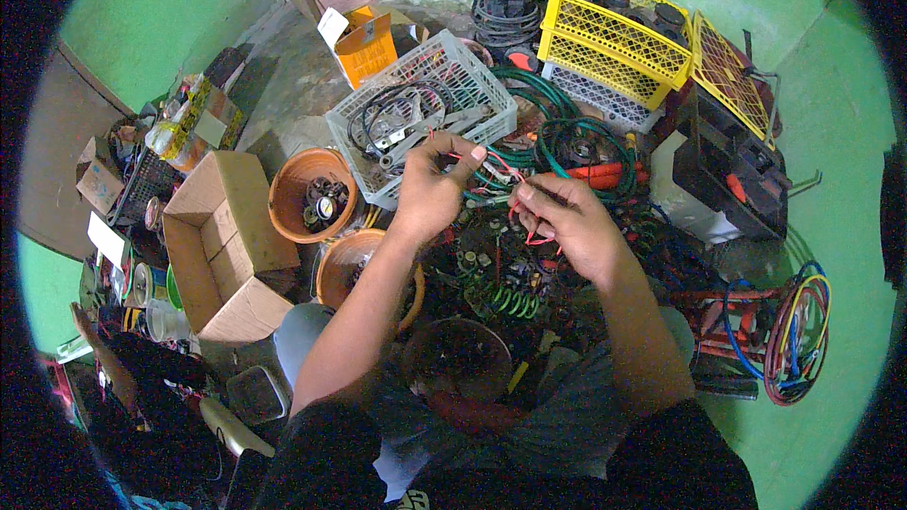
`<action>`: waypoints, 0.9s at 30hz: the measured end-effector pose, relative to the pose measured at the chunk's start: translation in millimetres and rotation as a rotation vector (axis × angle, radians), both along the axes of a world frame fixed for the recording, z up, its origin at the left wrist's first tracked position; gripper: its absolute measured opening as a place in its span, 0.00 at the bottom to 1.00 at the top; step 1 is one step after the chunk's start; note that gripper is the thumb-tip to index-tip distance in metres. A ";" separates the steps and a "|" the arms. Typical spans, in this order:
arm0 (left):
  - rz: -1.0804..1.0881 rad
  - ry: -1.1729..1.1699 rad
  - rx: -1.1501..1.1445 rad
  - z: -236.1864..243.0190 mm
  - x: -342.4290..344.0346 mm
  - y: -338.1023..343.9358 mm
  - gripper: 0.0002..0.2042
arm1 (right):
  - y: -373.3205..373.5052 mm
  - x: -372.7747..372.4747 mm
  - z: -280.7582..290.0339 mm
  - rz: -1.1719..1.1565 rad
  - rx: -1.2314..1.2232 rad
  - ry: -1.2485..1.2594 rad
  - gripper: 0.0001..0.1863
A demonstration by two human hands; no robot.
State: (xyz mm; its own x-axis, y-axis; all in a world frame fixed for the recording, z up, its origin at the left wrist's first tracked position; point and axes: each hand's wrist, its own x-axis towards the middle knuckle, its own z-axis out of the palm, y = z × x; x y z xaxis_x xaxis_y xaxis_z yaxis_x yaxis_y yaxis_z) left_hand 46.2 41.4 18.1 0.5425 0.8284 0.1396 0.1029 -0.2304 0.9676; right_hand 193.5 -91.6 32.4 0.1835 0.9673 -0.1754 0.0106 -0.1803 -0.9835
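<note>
A thin red wire point(501, 166) runs between my two hands above a heap of mixed parts. My left hand point(437, 187) pinches it between thumb and fingers, just in front of the grey plastic crate point(383, 191). My right hand point(567, 222) is closed on the wire's other stretch, and a loose red loop hangs below those fingers. The wire's exact ends are too small to make out. Beneath my hands lies the dark heap of small parts point(491, 260), with a green coiled cord point(515, 302) in it.
Two brown pots point(283, 191) and an open cardboard box point(213, 255) stand to the left. Behind are an orange box point(367, 49), a green hose point(567, 123) and a yellow crate point(614, 42). A black toolbox point(732, 179) and coiled cables point(798, 340) are at the right.
</note>
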 end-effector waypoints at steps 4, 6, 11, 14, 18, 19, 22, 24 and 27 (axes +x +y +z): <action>0.012 0.014 -0.011 -2.9 0.9 2.4 0.10 | -0.8 -1.3 0.6 0.097 0.117 -0.131 0.13; 0.024 0.012 -0.005 -0.2 2.1 1.7 0.10 | -2.4 0.3 -0.3 0.145 0.124 -0.141 0.18; -0.003 0.051 -0.028 -1.5 -1.0 3.0 0.10 | 2.2 -3.0 -7.3 -0.009 0.120 -0.169 0.11; 0.015 0.084 -0.022 0.4 -2.5 3.0 0.10 | 6.7 -6.3 -10.8 -0.114 0.189 -0.153 0.13; 0.027 0.075 -0.040 0.5 -2.1 4.6 0.11 | 10.3 -2.9 -24.7 -0.291 0.245 -0.284 0.19; 0.062 0.074 -0.030 -1.5 -2.9 5.8 0.11 | 9.9 -1.6 -24.8 -0.377 0.266 -0.331 0.19; 0.203 0.030 -0.104 -10.4 -7.0 17.0 0.11 | 8.0 17.7 -28.8 -0.565 0.429 -0.383 0.21; 0.316 -0.029 -0.245 -17.9 -15.7 34.4 0.11 | 5.2 26.1 -1.3 -0.640 0.386 -0.082 0.20; 0.268 -0.086 -0.312 -1.9 -14.2 30.3 0.11 | -2.8 42.7 3.9 -0.649 0.455 0.259 0.18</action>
State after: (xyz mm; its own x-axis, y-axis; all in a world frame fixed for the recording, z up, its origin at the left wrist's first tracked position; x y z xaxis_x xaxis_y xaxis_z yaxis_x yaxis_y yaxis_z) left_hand 32.0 71.7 16.2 0.2994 0.9484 -0.1048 0.0350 0.0988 0.9945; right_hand 236.2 -94.4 36.3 0.7364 0.6701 0.0934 -0.1955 0.3429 -0.9188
